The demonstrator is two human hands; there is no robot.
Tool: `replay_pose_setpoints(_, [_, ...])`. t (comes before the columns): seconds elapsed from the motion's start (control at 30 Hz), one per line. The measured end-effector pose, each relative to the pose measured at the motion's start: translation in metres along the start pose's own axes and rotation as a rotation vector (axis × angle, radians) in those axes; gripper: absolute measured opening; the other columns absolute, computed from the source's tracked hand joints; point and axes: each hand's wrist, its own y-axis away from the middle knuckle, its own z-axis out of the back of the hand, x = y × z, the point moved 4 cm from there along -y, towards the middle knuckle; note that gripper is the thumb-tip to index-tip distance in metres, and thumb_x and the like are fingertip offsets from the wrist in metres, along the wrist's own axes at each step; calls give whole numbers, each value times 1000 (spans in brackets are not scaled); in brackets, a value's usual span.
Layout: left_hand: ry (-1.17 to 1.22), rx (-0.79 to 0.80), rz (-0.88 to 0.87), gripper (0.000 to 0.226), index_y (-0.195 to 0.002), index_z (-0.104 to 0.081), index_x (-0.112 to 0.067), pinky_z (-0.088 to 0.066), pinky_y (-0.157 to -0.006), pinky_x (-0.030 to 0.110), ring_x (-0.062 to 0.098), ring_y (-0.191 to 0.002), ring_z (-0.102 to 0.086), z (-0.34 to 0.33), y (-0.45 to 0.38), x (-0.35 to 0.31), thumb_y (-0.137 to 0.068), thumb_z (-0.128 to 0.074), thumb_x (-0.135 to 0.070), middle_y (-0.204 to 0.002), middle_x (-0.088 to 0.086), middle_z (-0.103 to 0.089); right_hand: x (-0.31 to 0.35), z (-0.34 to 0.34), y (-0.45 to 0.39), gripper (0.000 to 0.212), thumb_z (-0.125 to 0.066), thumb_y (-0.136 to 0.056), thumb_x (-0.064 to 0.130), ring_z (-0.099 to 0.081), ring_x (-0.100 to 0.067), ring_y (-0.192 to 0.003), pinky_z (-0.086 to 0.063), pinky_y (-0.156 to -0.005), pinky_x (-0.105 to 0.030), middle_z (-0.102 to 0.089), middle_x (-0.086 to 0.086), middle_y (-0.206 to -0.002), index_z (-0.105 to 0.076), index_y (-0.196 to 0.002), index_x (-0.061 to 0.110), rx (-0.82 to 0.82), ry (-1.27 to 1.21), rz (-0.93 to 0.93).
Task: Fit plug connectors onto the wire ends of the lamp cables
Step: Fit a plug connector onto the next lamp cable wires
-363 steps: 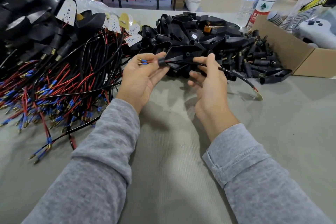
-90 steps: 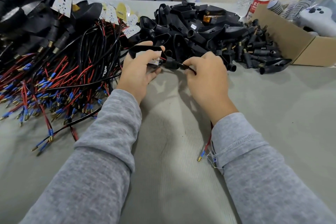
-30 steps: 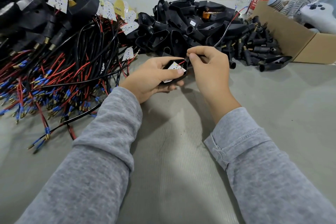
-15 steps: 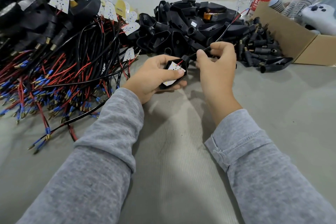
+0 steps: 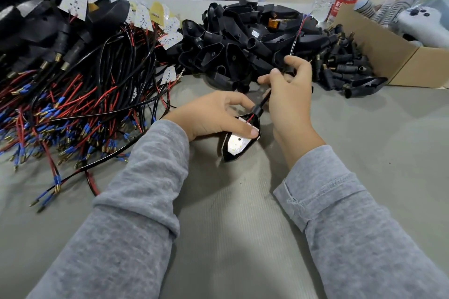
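Left hand [image 5: 213,114] grips lamp housing [image 5: 239,139] low over counter [image 5: 364,128]; right hand [image 5: 289,94] pinches cable [image 5: 263,99] above it. Risk: hard tug snaps red lead [image 5: 250,118] at board.

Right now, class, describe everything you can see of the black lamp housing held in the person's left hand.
The lamp housing is a small, pointed black shell, plastic by its look, open face up, with a white LED board seated inside. A short round neck at its far end takes a black cable; red and black wires show at the board. The left hand grips it, thumb pressing on the board, just above the grey table. The right hand pinches the cable beyond the neck.
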Motion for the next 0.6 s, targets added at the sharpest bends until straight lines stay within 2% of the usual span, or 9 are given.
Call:
replay_pose_setpoints(0.03, [-2,18,-1,53,-108,-64,-18,-48,-101,42,36,-95,-68,-1,-1,1,-60,-87,-23,-106,24,-70,-1,2,-3,32,-44,-100,12,-54,-2,-56,-44,-59,-15,-69,2,-77,-40,-130,20,-15,-36,-24])
replay_pose_setpoints(0.1, [12,32,-12,42,-104,-65,-19,-56,-76,25,21,-78,-68,-1,-3,2,-68,-85,-17,-96,17,-74,-6,5,-8,40,-41,-102,15,-51,-4,-55,-43,-61,-22,-70,6,-73,-32,-141,19,-34,-65,-74])
replay_pose_setpoints(0.17, [24,20,-16,37,-104,-65,-25,-47,-53,16,16,-71,-59,-2,-3,3,-73,-83,-21,-88,13,-73,-9,6,-12,44,-41,-103,19,-52,-5,-60,-42,-65,-24,-70,8,-71,-32,-145,17,-43,-38,-105])
replay_pose_setpoints(0.23, [57,17,-18,38,-108,-63,-32,-44,-50,17,22,-75,-50,-1,-3,4,-76,-81,-23,-86,17,-67,-11,6,-13,39,-42,-103,19,-52,-8,-63,-41,-65,-24,-70,8,-71,-41,-141,13,-32,-35,-120])
replay_pose_setpoints(0.3, [57,35,-24,35,-107,-63,-34,-43,-49,16,21,-75,-49,-2,-4,4,-78,-79,-23,-86,14,-64,-10,5,-12,29,-42,-103,16,-51,-7,-59,-42,-56,-17,-69,7,-70,-53,-129,11,-15,-40,-131])
replay_pose_setpoints(0.37, [21,44,-36,32,-104,-64,-28,-40,-48,14,12,-67,-51,-4,-4,4,-78,-79,-21,-79,2,-67,-9,5,-11,20,-42,-103,13,-49,-6,-51,-41,-49,-14,-69,5,-68,-59,-115,13,-1,-57,-135])
replay_pose_setpoints(0.43, [26,35,-75,27,-98,-66,-20,-38,-47,10,2,-58,-52,-4,-7,4,-76,-80,-14,-68,-12,-65,-8,4,-9,18,-44,-101,10,-48,-5,-46,-41,-50,-15,-68,5,-63,-60,-101,18,17,-73,-132])
replay_pose_setpoints(0.53, [44,60,-107,21,-89,-67,-16,-39,-49,6,-5,-51,-52,-3,-6,3,-75,-80,-5,-57,-17,-60,-6,0,-6,18,-47,-99,9,-48,-5,-46,-41,-49,-14,-66,6,-62,-63,-100,17,61,-44,-108])
replay_pose_setpoints(0.6, [46,89,-96,19,-84,-70,-17,-40,-49,8,-3,-52,-54,-3,-4,3,-71,-84,-13,-60,-13,-63,-5,-2,-4,18,-49,-98,7,-48,-5,-46,-41,-49,-15,-63,3,-64,-65,-99,15,89,-14,-79])
